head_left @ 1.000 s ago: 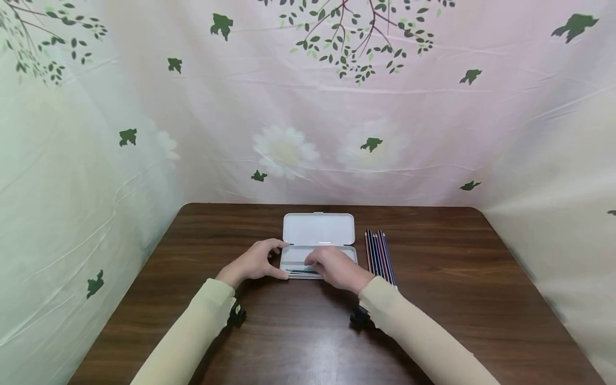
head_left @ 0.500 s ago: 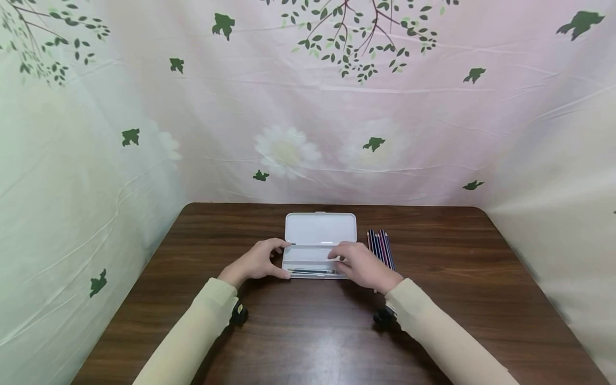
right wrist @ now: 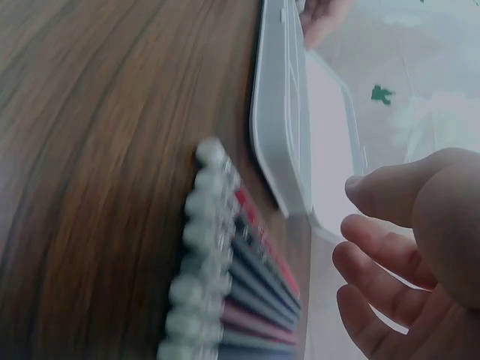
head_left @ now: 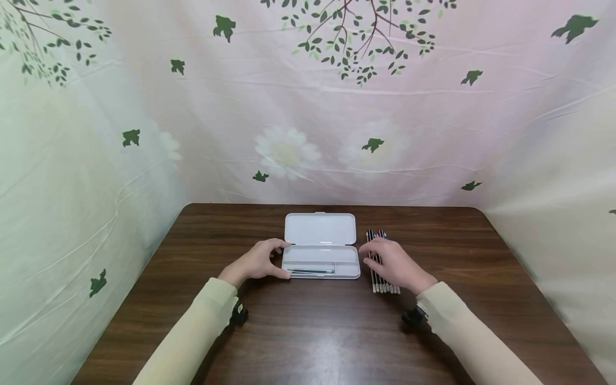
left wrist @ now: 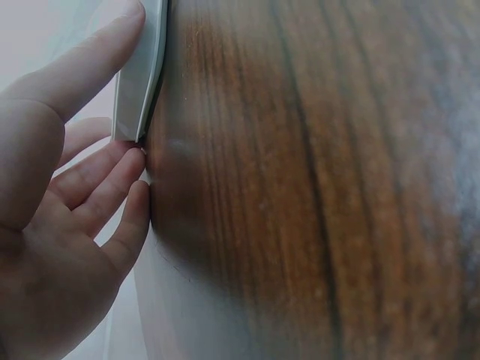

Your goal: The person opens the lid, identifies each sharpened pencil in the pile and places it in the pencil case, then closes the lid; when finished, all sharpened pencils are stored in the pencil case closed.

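A white pencil case (head_left: 346, 254) lies with its lid (head_left: 320, 229) folded back on the table. One or more slim pencils (head_left: 313, 271) rest in its front compartment. My left hand (head_left: 258, 260) grips the case's left end, thumb at the front corner and index finger at the back; the left wrist view shows the thumb on the case wall (left wrist: 141, 82). Right of the case lies a row of several dark and red pencils (head_left: 385, 287), white ends toward me. Over them hovers my right hand (head_left: 395, 263), holding nothing, its fingers loosely bent and apart from the pencils (right wrist: 251, 259) in the right wrist view.
The dark wooden table (head_left: 308, 331) has rounded far corners. A printed cloth (head_left: 308, 133) with leaves and flowers hangs behind it and along both sides. Dark wrist cameras (head_left: 414, 316) sit under both sleeves.
My right hand has moved right, from over the case's front compartment to above the row of pencils. The left hand has kept its hold on the case's left end.
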A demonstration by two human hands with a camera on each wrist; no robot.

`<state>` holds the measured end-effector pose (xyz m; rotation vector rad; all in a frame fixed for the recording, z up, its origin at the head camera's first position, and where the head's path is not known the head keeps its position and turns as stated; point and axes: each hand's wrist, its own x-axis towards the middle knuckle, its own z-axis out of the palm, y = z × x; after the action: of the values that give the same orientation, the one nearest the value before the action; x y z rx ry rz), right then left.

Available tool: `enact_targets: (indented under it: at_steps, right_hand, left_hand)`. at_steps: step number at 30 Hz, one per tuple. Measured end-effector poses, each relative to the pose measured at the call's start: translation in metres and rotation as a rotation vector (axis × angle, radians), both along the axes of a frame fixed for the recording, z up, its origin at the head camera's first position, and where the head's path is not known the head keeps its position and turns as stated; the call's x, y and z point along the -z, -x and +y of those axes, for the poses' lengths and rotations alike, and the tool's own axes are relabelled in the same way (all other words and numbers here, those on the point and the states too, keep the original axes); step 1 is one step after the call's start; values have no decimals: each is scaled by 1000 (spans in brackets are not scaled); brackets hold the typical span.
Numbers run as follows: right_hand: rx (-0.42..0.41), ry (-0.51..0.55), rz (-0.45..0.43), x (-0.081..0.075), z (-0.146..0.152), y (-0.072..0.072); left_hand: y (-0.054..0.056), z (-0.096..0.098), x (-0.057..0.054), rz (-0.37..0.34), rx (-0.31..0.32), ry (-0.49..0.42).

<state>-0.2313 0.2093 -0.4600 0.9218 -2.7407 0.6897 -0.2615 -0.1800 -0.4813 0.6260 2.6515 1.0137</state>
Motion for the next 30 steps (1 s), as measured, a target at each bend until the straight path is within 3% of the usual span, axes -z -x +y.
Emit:
enact_targets:
  at_steps: [5, 13, 30]
  right_hand:
    - [34, 7, 10, 3, 18, -3]
    - [123, -13, -86, 9, 39, -6]
    - [218, -25, -171, 20, 59, -2]
  left_hand:
    - [-1, 0, 0, -2, 1, 6]
    - [-1, -1, 0, 10, 5, -7]
    - [-1, 1, 0, 5, -7, -8]
